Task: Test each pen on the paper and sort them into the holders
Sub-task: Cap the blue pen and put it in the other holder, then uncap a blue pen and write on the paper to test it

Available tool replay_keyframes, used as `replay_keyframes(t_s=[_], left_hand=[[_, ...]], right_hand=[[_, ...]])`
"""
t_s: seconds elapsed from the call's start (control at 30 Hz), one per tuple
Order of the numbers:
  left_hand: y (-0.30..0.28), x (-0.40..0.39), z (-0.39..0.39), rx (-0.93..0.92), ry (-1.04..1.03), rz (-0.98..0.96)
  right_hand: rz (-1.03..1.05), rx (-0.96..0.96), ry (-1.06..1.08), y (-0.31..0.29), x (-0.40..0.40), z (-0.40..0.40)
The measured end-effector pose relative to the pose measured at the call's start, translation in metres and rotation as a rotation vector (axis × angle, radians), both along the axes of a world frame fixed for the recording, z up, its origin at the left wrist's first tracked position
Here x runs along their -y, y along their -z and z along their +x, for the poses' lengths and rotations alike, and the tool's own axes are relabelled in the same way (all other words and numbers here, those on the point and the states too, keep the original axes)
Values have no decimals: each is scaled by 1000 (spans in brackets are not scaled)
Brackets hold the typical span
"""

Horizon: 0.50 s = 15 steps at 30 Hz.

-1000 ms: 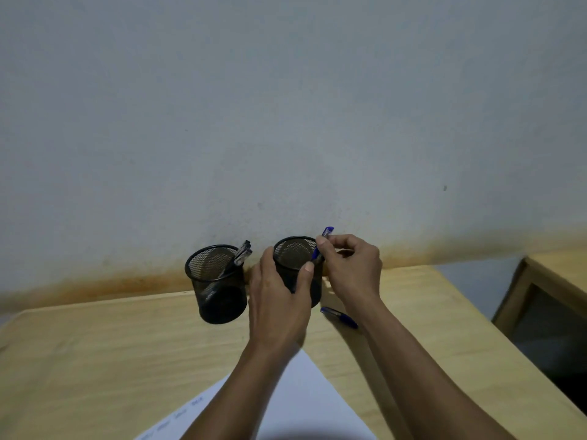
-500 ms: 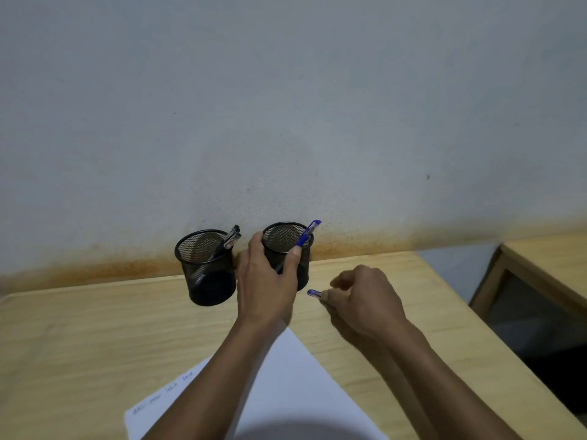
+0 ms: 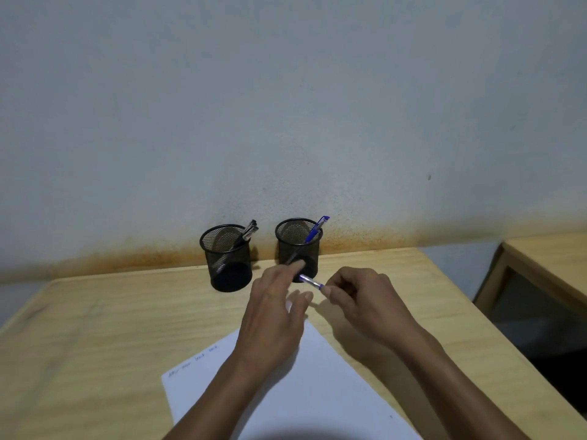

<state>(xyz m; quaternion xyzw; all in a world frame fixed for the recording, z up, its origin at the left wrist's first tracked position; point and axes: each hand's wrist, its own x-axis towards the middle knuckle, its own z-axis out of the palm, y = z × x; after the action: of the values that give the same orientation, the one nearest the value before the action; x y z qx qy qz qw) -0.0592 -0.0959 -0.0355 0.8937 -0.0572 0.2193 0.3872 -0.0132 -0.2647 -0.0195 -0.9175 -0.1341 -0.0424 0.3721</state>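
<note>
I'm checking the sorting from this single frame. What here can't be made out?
Head view only:
- The scribbles on the paper: too small to read.
- The pen in the right hand: mostly covered by the grip; only one end shows.
- The left hand: motion-blurred, and it hides the foot of the right holder.
- The dark pens in the left holder: exact count unclear through the mesh.
- The paper's near edge: cut off by the frame.

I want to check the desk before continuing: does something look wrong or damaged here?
Only the wall: an orange-brown stain band runs along its base behind both mesh holders. The holders stand upright, pens inside, and the paper lies flat.
</note>
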Motion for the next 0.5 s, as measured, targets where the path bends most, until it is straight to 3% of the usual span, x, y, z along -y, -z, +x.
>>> replay_keyframes(t_s=[0.13, 0.3, 0.37, 0.43, 0.5], left_hand=[[-6, -21, -29, 112, -15, 81], [-17, -43, -68, 171, -84, 77], [-21, -52, -84, 119, -132, -28], [-24, -56, -100, 65, -161, -132], [-26, -53, -114, 34, -171, -182]], right_hand=[[19, 31, -152, -28, -7, -34], [15, 22, -137, -55, -15, -65], [224, -33, -138, -63, -16, -72], [617, -156, -165, -62, -24, -83], [870, -265, -146, -52, -40, -92]])
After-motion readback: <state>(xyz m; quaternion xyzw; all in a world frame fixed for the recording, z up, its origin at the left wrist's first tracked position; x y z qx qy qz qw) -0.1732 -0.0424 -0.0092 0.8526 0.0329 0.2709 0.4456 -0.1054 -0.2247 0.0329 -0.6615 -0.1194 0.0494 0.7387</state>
